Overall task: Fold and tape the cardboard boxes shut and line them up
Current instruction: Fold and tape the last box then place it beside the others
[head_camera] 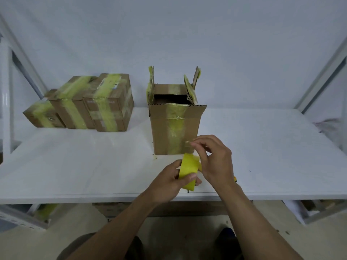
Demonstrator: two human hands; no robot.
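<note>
Our left hand (169,182) curls round the yellow tape roll (188,171) near the middle of the tabletop's (262,147) front edge, with the thumb over its outer face. Just above it, our right hand (216,162) pinches the loose tape end (188,143) between thumb and forefinger, the other fingers loosely bent. Just behind both hands the open box (174,128) stands upright with its top flaps raised. Three taped boxes (78,104) sit touching in a row towards the far left corner.

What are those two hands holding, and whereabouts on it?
The left hand grips the yellow roll of tape around its outer band; the right hand pinches its peeled loose end.
</note>
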